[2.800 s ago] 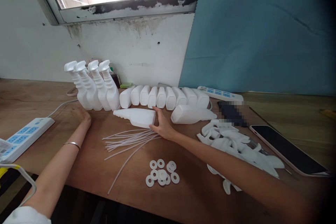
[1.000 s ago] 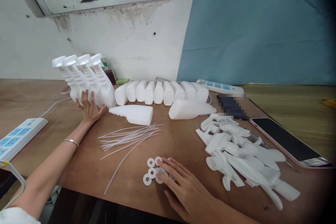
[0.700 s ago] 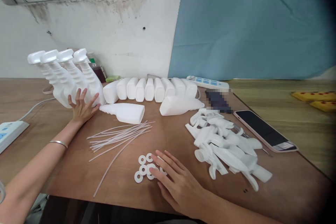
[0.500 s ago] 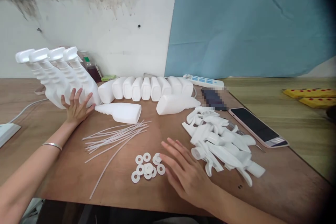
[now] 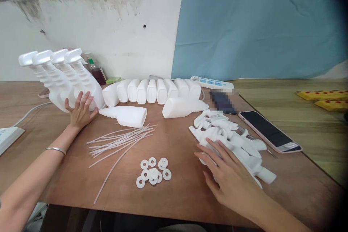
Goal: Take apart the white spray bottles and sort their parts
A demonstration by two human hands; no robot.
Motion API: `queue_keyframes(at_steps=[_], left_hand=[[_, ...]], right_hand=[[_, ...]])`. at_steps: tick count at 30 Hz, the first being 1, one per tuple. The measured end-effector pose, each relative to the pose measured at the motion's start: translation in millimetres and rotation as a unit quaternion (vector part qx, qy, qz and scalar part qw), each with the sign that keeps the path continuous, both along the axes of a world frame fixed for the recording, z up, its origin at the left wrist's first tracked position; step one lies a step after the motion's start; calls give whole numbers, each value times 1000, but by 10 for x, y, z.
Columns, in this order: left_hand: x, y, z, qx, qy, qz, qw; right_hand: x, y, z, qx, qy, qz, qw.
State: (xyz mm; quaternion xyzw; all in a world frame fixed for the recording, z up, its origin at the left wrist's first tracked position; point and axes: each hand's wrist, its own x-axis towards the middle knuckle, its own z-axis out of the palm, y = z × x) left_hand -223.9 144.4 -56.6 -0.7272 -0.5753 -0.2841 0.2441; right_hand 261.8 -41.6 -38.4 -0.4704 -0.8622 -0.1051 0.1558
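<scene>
My left hand (image 5: pixel 81 111), fingers spread, rests at the foot of several upright white spray bottles (image 5: pixel 91 83) with trigger heads. A white bottle (image 5: pixel 130 116) without a head lies just right of that hand. My right hand (image 5: pixel 227 168) is open over a pile of white trigger spray heads (image 5: pixel 244 148) and hides part of it; whether it touches them I cannot tell. Thin white tubes (image 5: pixel 122 139) lie fanned out in the middle of the table. In front of them sits a small heap of flat white ring washers (image 5: pixel 153 174).
A row of white bottles (image 5: pixel 151 91) lies along the wall, bases toward me. Another bottle (image 5: pixel 182 108) lies before it. At the right are a phone (image 5: pixel 269 130), a dark pixelated object (image 5: pixel 221 102) and a power strip (image 5: pixel 213 82). A dark liquid bottle (image 5: pixel 97 74) stands behind.
My right hand has moved right, from beside the ring washers to over the pile of spray heads. The left hand has stayed by the upright bottles, its fingers slightly closer together.
</scene>
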Motion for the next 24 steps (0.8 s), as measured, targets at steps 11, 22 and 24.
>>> queue_keyframes(at_steps=[11, 22, 24], left_hand=[[1078, -580, 314, -31, -10, -138, 990], [2072, -918, 290, -496, -47, -491, 715], [2044, -893, 247, -520, -80, -484, 700]], right_hand=[[28, 65, -164, 90, -18, 76, 993], [-214, 421, 172, 40, 289, -59, 955], [-240, 422, 276, 68, 345, -56, 934]])
